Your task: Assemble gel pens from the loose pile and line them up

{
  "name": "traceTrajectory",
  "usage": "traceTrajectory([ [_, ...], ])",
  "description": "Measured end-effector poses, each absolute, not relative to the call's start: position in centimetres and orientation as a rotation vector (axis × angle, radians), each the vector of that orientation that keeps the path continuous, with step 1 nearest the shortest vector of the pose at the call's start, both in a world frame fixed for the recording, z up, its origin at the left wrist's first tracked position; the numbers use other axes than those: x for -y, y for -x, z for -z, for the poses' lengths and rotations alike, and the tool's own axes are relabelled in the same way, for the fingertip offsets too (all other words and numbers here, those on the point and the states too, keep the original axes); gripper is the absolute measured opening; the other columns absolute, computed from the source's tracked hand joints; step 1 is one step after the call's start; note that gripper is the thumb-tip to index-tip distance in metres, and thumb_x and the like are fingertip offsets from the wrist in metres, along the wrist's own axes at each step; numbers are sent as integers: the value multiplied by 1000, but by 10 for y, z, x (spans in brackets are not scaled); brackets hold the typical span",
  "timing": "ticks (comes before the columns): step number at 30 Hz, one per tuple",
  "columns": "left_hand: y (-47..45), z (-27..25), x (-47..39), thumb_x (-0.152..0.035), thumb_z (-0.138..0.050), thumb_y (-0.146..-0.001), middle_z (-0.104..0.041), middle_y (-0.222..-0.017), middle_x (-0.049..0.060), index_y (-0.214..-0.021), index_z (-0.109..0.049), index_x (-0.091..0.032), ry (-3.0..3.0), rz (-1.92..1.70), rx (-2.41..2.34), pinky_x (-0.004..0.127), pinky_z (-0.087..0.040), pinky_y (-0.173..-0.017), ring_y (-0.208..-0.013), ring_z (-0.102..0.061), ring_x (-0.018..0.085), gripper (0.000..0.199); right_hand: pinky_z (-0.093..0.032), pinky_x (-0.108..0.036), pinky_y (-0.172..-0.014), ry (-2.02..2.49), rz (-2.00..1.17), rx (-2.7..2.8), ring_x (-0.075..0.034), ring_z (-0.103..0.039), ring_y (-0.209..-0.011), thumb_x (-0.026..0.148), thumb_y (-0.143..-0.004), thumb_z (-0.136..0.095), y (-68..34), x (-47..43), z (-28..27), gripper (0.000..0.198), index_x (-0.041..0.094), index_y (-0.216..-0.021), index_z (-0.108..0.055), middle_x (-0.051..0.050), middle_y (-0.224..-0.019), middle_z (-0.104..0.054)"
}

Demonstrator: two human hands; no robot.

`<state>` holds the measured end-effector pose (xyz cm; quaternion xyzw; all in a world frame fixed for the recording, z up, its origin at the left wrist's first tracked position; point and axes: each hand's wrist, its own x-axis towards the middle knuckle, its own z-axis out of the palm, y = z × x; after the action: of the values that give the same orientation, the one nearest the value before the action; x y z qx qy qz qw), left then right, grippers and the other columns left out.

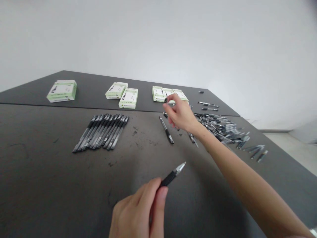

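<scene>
In the lower middle, my left hand (pixel 138 211) pinches an uncapped pen (pixel 170 178) by its black ribbed grip. The silver tip points up and to the right. Farther forward, my right hand (pixel 180 113) is closed, with a small black pen cap (pixel 165 100) between thumb and forefinger. Below that hand, a single pen (pixel 166 129) lies on the dark table (pixel 99 191). Capped pens (pixel 101 132) lie side by side in a slanted row to the left. A loose pile of uncapped pens (pixel 220 127) spreads to the right, partly behind my right forearm.
White-and-green pen boxes stand along the back: one box (pixel 62 91) at far left, two boxes (pixel 128 98) near the middle, and three boxes (pixel 158 94) behind my right hand. A seam crosses the table. Stray pens (pixel 208 104) lie at the back right.
</scene>
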<state>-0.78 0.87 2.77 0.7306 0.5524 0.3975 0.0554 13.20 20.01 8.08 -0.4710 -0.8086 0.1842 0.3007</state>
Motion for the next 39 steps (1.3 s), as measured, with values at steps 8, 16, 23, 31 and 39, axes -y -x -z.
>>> traceTrajectory([
  [8, -12, -31, -11, -31, -41, -90, -70, -70, -6, -88, -57, -24, -2139, -1204, -1716, 18, -44, -50, -57, -66, 10, 17, -23, -11, -23, 893, -1451, 898, -2, -19, -18, 41, -86, -50, -168, -72, -63, 21, 22, -81, -45, 14, -32, -40],
  [16, -25, -30, -15, -31, -40, -91, -66, -63, -7, -85, -56, -24, -2208, -1181, -1709, 18, -41, -48, -52, -63, 8, 18, -22, -9, -24, 745, -1720, 569, -1, -17, -21, 38, -86, -54, -169, -54, -55, 20, 19, -78, -55, 14, -30, -34],
  [23, -29, -31, -17, -29, -38, -91, -62, -57, -8, -82, -54, -22, -2319, -1058, -1717, 20, -34, -42, -45, -58, 7, 20, -24, -9, -25, 639, -1812, 508, -1, -16, -22, 35, -88, -50, -171, -51, -58, 24, 19, -71, -54, 13, -31, -36],
  [31, -31, -29, -18, -29, -37, -92, -60, -57, -7, -83, -55, -21, -2359, -1026, -1712, 21, -33, -41, -47, -58, 7, 21, -25, -10, -25, 662, -1830, 544, -1, -17, -21, 39, -86, -52, -170, -48, -58, 22, 20, -74, -53, 13, -32, -38],
  [39, -28, -31, -16, -28, -36, -92, -59, -57, -7, -82, -54, -21, -2366, -1044, -1699, 20, -36, -44, -47, -57, 7, 22, -26, -10, -25, 656, -1812, 664, -2, -21, -20, 40, -89, -47, -163, -40, -54, 20, 23, -78, -44, 14, -33, -40],
])
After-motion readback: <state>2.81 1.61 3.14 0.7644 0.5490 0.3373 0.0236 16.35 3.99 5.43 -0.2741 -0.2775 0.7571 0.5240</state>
